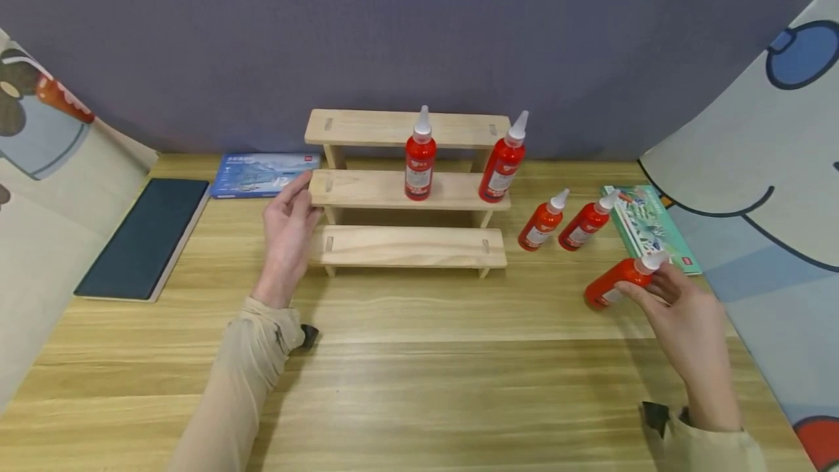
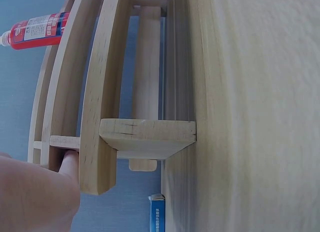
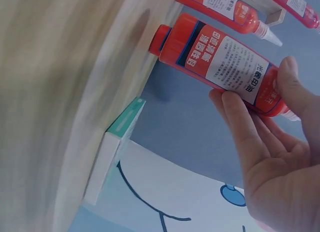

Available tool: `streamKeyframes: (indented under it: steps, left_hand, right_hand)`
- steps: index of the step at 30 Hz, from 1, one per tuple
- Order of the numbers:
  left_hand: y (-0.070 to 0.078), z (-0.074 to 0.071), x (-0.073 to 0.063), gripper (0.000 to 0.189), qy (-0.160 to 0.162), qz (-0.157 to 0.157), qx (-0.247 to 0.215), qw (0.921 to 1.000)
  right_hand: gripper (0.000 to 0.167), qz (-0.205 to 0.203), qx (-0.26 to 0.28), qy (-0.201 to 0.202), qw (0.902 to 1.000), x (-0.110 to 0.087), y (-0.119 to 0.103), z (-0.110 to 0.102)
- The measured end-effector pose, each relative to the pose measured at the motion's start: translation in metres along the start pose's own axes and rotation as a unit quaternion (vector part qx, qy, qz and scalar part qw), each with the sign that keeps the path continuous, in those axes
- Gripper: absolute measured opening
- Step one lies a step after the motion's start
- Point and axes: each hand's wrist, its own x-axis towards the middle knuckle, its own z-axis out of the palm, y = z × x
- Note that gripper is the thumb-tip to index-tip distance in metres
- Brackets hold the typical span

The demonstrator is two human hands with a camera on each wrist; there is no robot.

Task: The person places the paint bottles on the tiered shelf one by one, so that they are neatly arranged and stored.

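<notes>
A three-tier wooden step rack (image 1: 406, 248) stands on the table, and my left hand (image 1: 288, 228) grips the left end of its middle tier. One finger tucks under that tier in the left wrist view. Between the thumb and fingers of my right hand (image 1: 688, 319) is a red ink bottle (image 3: 220, 62) with a white nozzle cap; it leans, its base just above the table. Two like it stand on the middle tier: one bottle (image 1: 419, 166) right of centre, another bottle (image 1: 501, 170) at the right end. Two more, a bottle (image 1: 542, 226) and its neighbour bottle (image 1: 583, 226), stand right of the rack.
A green illustrated box (image 1: 649, 228) lies at the right, beyond the held bottle. Behind the left hand is a blue box (image 1: 258, 175), and a dark-covered book (image 1: 144, 239) lies at the far left. A grey-blue panel (image 1: 406, 28) rises behind the rack.
</notes>
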Motion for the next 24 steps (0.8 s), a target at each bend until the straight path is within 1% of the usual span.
streamKeyframes:
  steps: [4,11,18,24]
  left_hand:
    - [0.000,0.000,0.000,0.045,0.000,-0.001,0.002,1.0000]
    - [0.000,-0.001,0.000,0.045,0.000,-0.002,0.008,1.0000]
    - [0.001,0.000,-0.001,0.045,-0.003,-0.003,0.011,0.9999]
    - [0.001,0.000,-0.001,0.046,-0.001,-0.003,0.004,1.0000]
  right_hand:
    - [0.057,-0.010,0.001,0.000,0.9999,0.004,-0.006,0.000]
    - [0.053,-0.015,0.000,-0.008,0.9998,0.010,-0.018,0.001]
    - [0.047,-0.043,-0.004,-0.006,0.9991,0.017,-0.028,0.001]
    - [0.049,-0.067,0.011,-0.005,0.9977,0.024,-0.037,0.005]
